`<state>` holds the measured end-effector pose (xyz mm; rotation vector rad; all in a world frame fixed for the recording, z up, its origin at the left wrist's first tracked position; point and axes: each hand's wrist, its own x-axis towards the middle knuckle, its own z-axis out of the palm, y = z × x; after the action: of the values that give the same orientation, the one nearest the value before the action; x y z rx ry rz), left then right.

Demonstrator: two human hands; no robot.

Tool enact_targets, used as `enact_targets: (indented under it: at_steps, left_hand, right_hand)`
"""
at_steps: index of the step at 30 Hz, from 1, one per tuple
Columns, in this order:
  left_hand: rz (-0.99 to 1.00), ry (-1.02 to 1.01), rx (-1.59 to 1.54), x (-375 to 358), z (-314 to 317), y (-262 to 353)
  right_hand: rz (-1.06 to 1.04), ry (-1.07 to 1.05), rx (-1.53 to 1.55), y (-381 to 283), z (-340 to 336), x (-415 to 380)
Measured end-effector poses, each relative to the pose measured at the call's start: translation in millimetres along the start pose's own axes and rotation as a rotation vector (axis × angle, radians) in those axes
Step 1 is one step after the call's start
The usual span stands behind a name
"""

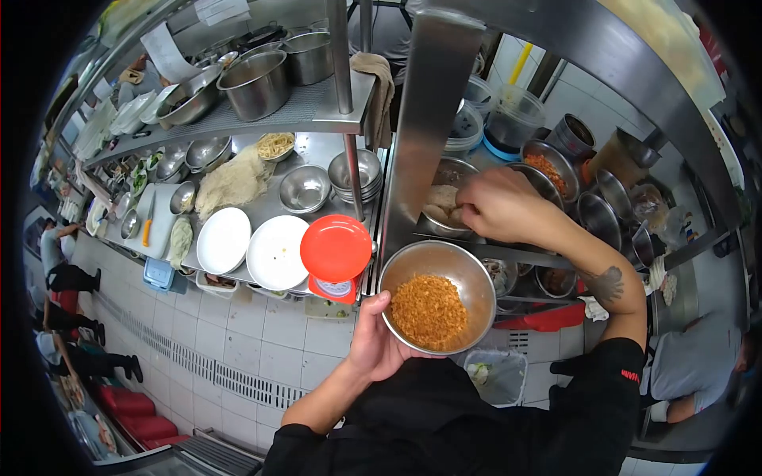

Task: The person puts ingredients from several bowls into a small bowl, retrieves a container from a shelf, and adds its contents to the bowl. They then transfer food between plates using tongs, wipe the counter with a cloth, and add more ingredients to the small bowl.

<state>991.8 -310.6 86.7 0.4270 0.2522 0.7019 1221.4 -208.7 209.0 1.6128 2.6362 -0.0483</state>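
Observation:
My left hand (373, 337) grips a steel mixing bowl (479, 289) from its left side, thumb at the rim. Orange-brown crumbly food (430, 312) covers the bottom of the bowl. Beyond it, my right hand (502, 205) is over a metal container (446, 230) that holds pale, lumpy food (441, 198). The fingers of this hand are bent and pressed together at the container's right side. Whatever they hold, if anything, is hidden.
Left of the bowl, a red plate (336, 247) sits on a red scale (332, 289), beside two white plates (278, 254). Stacked steel bowls (355, 174) stand behind. A steel post (432, 119) rises ahead. Several metal containers (599, 220) fill the right; a bin (504, 377) stands below.

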Motion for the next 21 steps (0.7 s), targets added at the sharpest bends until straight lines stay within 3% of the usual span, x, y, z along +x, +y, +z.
enact_targets:
  at_steps: [4, 7, 15, 18, 20, 21]
  left_hand:
    - [-0.005, 0.005, 0.012, 0, -2, 6]
    - [0.008, 0.009, 0.033, 2, 1, 10]
    - [-0.023, -0.052, -0.017, 8, -5, 9]
    - [-0.036, -0.022, -0.065, 8, -8, 7]
    - [-0.038, -0.037, -0.049, 10, -11, 6]
    - [-0.021, -0.032, -0.046, 12, -8, 5]
  right_hand:
    - [0.014, 0.042, 0.283, 14, 5, -11]
    - [0.156, 0.001, 0.562, 25, 1, -16]
    - [0.221, 0.194, 0.588, 44, -11, -40]
    - [0.28, 0.12, 0.693, 16, -27, -69]
    - [-0.121, 0.285, 0.467, -3, -17, -85]
    - [-0.205, 0.294, 0.376, -11, -7, -92]
